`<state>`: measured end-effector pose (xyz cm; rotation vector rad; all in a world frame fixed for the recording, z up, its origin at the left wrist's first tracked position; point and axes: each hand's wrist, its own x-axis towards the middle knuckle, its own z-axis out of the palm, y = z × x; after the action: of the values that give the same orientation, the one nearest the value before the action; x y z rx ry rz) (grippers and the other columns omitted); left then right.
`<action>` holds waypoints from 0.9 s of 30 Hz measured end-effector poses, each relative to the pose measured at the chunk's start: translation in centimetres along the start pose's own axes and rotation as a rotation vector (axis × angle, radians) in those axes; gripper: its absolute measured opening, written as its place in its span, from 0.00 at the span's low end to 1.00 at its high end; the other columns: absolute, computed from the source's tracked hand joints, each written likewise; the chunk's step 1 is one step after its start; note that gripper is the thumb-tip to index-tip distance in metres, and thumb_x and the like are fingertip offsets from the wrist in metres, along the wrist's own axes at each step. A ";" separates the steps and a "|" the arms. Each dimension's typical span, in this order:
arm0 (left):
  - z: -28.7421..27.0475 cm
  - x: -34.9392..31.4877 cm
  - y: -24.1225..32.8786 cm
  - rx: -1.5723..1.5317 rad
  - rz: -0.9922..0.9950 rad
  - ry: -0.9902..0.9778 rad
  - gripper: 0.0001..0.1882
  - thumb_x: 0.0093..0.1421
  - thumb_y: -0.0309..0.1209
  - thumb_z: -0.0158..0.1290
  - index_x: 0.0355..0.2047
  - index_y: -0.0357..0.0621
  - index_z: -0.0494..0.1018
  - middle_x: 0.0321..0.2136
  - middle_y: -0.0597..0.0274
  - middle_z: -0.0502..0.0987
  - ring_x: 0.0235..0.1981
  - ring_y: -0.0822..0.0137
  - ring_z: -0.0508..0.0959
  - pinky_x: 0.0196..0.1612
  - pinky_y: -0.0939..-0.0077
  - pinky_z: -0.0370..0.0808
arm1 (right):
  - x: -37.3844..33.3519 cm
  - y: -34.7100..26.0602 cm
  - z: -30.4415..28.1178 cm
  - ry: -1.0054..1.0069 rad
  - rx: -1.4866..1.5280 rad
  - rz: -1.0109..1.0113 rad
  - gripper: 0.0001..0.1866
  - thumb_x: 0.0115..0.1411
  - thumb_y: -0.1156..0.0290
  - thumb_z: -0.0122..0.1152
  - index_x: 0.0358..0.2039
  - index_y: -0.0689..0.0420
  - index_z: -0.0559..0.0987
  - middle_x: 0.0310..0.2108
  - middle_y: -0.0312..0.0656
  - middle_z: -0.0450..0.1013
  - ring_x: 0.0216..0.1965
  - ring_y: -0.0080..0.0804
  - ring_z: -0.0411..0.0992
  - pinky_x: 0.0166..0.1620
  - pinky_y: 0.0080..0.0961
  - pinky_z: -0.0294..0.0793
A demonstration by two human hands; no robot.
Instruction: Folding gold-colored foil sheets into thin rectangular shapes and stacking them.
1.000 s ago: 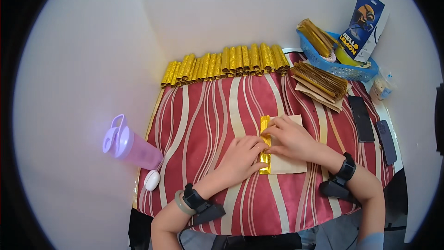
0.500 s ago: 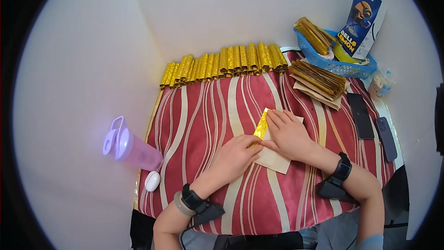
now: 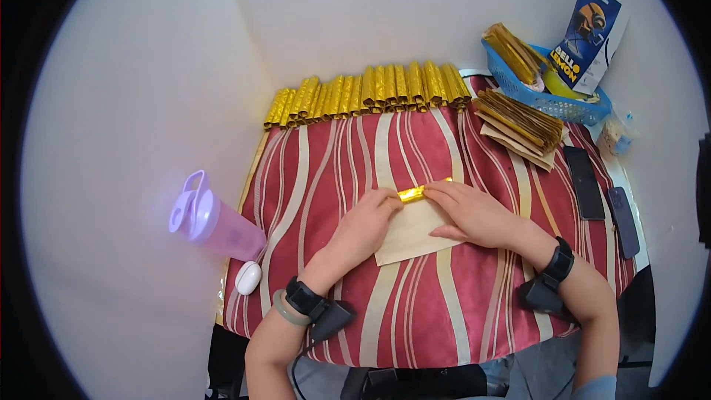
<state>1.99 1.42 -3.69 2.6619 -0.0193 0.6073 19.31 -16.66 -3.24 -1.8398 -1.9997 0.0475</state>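
Note:
A sheet of paper, pale on the face that shows, lies on the striped cloth in front of me. Along its far edge runs a folded or rolled band of shiny gold. My left hand is closed on the left end of this band, its fingers bent over it. Stretched fingers of my right hand rest flat on the band's right part, with the thumb spread on the pale paper. The palms hide the sheet's side edges.
Gold paper tubes are stacked along the back. At the back right lie a pile of gold sheets, a blue basket with a paper bag, and two phones. A purple bottle and white case stand left.
The paper has turned so its gold band runs nearly crosswise rather than away from me. My left hand moved farther from me onto the band's left end; my right fingers now rest across the band.

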 end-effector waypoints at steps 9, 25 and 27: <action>-2.5 0.3 0.5 -0.171 -0.048 -0.281 0.23 0.49 0.30 0.63 0.44 0.42 0.67 0.45 0.54 0.65 0.50 0.53 0.67 0.55 0.65 0.65 | -0.7 0.9 -1.0 -0.097 0.151 -0.063 0.49 0.50 0.48 0.68 0.60 0.69 0.58 0.61 0.60 0.57 0.64 0.54 0.55 0.65 0.40 0.55; -2.0 -0.8 0.0 -0.333 -0.107 -0.217 0.04 0.50 0.27 0.58 0.25 0.40 0.75 0.40 0.64 0.71 0.50 0.61 0.66 0.49 0.72 0.68 | -0.7 1.4 -1.2 -0.168 0.454 0.026 0.26 0.61 0.57 0.60 0.49 0.65 0.69 0.63 0.61 0.56 0.68 0.54 0.47 0.66 0.39 0.52; -1.9 -0.6 -0.2 -0.319 -0.089 -0.198 0.02 0.52 0.24 0.55 0.25 0.38 0.75 0.40 0.63 0.72 0.49 0.62 0.68 0.46 0.74 0.70 | -0.6 2.0 -0.9 -0.131 0.514 0.049 0.16 0.66 0.61 0.53 0.42 0.63 0.72 0.63 0.60 0.58 0.68 0.55 0.49 0.66 0.39 0.53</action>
<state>0.70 2.28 -2.42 2.3863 -0.0493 0.2826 21.53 -17.17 -3.16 -1.5773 -1.8027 0.6477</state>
